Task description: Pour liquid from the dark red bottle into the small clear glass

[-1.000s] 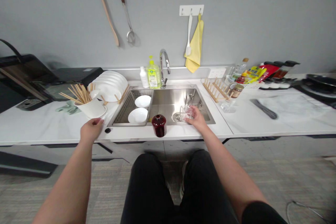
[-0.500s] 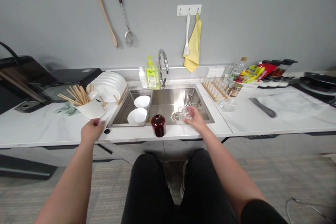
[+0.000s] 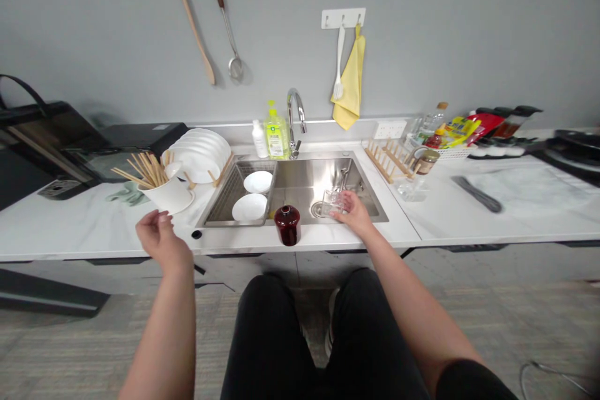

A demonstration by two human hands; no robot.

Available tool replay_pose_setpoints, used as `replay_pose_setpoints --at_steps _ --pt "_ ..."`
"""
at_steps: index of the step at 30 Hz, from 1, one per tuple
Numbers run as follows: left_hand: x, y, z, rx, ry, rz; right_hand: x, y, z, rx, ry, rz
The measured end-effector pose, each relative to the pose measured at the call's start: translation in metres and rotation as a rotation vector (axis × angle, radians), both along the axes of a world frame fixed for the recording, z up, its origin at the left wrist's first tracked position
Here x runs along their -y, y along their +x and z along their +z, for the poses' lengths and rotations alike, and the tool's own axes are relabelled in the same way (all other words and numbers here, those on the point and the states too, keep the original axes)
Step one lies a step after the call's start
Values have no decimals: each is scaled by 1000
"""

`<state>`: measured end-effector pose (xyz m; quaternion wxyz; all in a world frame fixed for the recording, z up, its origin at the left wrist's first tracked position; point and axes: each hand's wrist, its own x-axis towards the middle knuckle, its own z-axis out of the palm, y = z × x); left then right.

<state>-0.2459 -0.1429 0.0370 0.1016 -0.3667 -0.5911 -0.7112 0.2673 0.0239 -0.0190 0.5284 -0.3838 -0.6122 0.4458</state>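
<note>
My right hand [image 3: 355, 215] is closed round a clear square-sided glass [image 3: 332, 201], held over the right side of the steel sink [image 3: 304, 176]. My left hand [image 3: 162, 239] is raised in front of the counter edge, fingers loosely bent and apart, holding nothing. Behind it stands a white container [image 3: 169, 195] with several wooden chopsticks [image 3: 147, 169]. Between my hands, a dark red bottle [image 3: 287, 226] without a cap stands on the sink's front ledge. A small black cap [image 3: 196, 234] lies on the counter near my left hand.
Two white bowls [image 3: 249, 207] sit in the rack [image 3: 222, 200] at the sink's left. The faucet [image 3: 294, 119] rises behind, beside a dish soap bottle [image 3: 276, 135]. White plates [image 3: 199, 153] stand left; a wooden rack [image 3: 390, 160] and glassware stand right.
My left hand has lifted off the counter edge, moving left and toward me, its fingers turned upward. The right hand still holds the glass over the sink. The view has shifted slightly.
</note>
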Motion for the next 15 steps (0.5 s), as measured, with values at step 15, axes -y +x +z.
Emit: replay_pose_setpoints --at_steps 15 --pt "-23 214 -39 25 -498 -837 -1 -2 1 -78 -52 -12"
